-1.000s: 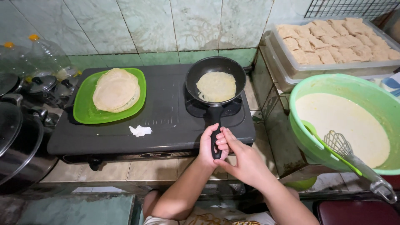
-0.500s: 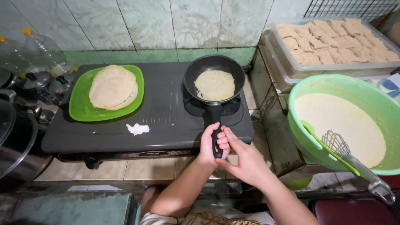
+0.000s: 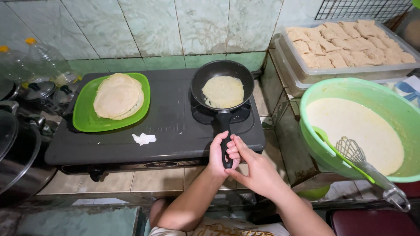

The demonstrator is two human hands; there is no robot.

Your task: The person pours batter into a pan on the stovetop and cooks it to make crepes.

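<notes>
**Both hands on the pan handle**

Head view: I see my left hand [image 3: 220, 154] clenched around the black handle [image 3: 224, 139] of the frying pan [image 3: 222, 83], low centre of the frame. My right hand [image 3: 256, 168] sits just beside it, fingers [image 3: 235, 153] touching the handle's end, grasping it lightly. The pan rests on the right burner of the black stove [image 3: 166, 126], centre frame, with a pale flat crepe [image 3: 223, 91] inside. Left of it a green plate [image 3: 85, 120] carries stacked crepes [image 3: 118, 96]. At the right edge, a green bowl [image 3: 350, 89] holds batter [image 3: 350, 126] and a whisk [image 3: 365, 168]
</notes>
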